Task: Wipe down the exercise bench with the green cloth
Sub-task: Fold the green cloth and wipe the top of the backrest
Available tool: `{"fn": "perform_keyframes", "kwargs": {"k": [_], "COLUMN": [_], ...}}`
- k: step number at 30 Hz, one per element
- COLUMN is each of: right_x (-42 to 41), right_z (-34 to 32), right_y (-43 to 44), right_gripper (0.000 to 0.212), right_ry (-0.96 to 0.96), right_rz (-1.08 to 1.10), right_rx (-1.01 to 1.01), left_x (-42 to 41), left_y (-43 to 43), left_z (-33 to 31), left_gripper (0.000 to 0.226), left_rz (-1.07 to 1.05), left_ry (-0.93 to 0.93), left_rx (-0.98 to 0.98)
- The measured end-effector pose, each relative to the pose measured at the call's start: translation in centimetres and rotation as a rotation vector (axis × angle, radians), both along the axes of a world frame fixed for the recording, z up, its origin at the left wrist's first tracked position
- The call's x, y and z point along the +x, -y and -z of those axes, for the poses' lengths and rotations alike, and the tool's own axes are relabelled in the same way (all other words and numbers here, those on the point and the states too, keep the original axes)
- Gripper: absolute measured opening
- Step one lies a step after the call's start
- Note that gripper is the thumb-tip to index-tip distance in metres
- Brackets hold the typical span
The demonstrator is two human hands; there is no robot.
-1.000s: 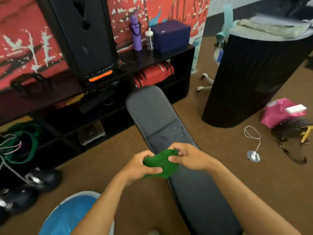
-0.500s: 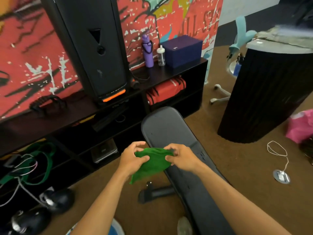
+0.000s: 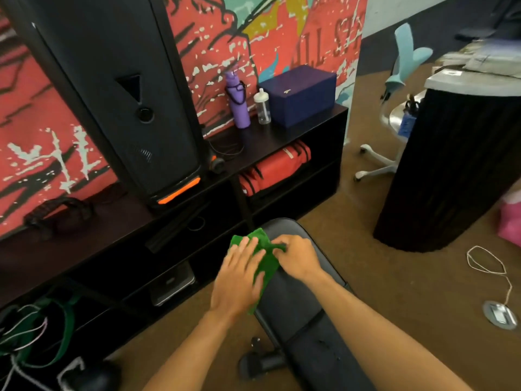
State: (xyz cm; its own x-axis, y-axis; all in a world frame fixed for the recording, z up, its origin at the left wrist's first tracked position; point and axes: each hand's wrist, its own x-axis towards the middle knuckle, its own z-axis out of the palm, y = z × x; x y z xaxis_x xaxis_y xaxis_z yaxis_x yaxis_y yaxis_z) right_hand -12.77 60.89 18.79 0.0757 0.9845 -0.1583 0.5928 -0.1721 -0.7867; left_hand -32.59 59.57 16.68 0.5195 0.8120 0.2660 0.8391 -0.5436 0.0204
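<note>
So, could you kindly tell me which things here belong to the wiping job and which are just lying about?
Job: green cloth, black padded exercise bench, left hand, right hand.
Lying about: purple water bottle, navy box, red rolled mat.

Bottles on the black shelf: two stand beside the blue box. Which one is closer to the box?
The small clear bottle with the white cap stands next to the blue box; the taller purple bottle stands on its far side.

Both forearms bare to the frame edge, no sleeves, left hand [image 3: 236,280] and right hand [image 3: 298,256] ungloved, no rings or watch.
</note>
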Motion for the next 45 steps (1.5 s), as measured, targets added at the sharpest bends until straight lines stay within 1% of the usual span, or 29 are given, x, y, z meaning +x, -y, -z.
{"fn": "perform_keyframes", "kwargs": {"k": [1, 3, 7, 9, 13, 17, 20, 22, 23, 24, 26, 28, 29, 33, 36, 40, 45], "right_x": [0.2, 0.7, 2.5, 3.9, 6.4, 7.1, 6.7, 6.2, 5.9, 5.7, 5.5, 5.6, 5.7, 6.7, 7.2, 7.8, 7.8], "right_z": [0.3, 0.7, 1.1, 1.5, 2.7, 3.4, 3.7, 4.0, 4.2, 4.3, 4.5, 4.6, 4.7, 5.1, 5.4, 5.4, 5.7], "right_y": [-0.2, -0.4, 0.4, 1.1, 2.2, 2.4, 2.1, 2.0, 2.0, 2.0, 1.9, 2.0, 2.1, 2.6, 3.0, 3.5, 4.5], "right_gripper": [0.019, 0.023, 0.032, 0.033, 0.039, 0.056, 0.066, 0.071, 0.071, 0.07, 0.064, 0.059, 0.057, 0.055, 0.055, 0.05, 0.048], "right_ry": [0.02, 0.072, 0.169, 0.201, 0.221, 0.215, 0.201, 0.182, 0.169, 0.16, 0.156, 0.155, 0.153, 0.112, 0.116, 0.152, 0.143], "right_rz": [0.018, 0.055, 0.156, 0.231, 0.351, 0.329, 0.306, 0.296, 0.306, 0.326, 0.371, 0.396, 0.396, 0.397, 0.406, 0.408, 0.4], "right_rx": [0.0, 0.002, 0.002, -0.033, -0.152, -0.238, -0.253, -0.266, -0.262, -0.252, -0.235, -0.228, -0.228, -0.229, -0.222, -0.225, -0.208], "left_x": [0.0, -0.3, -0.3, 0.6, 3.6, 7.5, 10.2, 11.3, 11.5, 11.3, 9.8, 7.0, 5.4, -0.9, -3.3, -1.7, 4.5], "left_y": [-0.1, -0.9, -3.4, -4.7, -7.3, -10.6, -13.3, -14.8, -15.2, -15.5, -15.2, -13.8, -12.9, -8.0, -6.6, -9.5, -13.4], "left_z": [1.7, 3.6, 3.4, 2.9, 1.9, 0.5, -0.5, -1.0, -1.1, -1.0, -0.2, 0.5, 0.8, 1.2, 1.5, 0.8, 0.2], "left_gripper": [0.059, 0.065, 0.066, 0.066, 0.066, 0.063, 0.055, 0.051, 0.05, 0.048, 0.045, 0.05, 0.052, 0.057, 0.059, 0.056, 0.055], "left_rz": [0.085, 0.178, 0.308, 0.307, 0.219, 0.168, 0.203, 0.254, 0.281, 0.308, 0.378, 0.441, 0.451, 0.394, 0.428, 0.523, 0.48], "left_ry": [-0.103, -0.205, -0.214, -0.217, -0.217, -0.259, -0.273, -0.256, -0.253, -0.242, -0.215, -0.222, -0.218, -0.186, -0.211, -0.187, -0.234], "left_rx": [0.004, -0.011, -0.026, -0.065, -0.111, -0.189, -0.287, -0.411, -0.468, -0.479, -0.362, -0.223, -0.183, -0.152, -0.173, -0.175, -0.193]}}
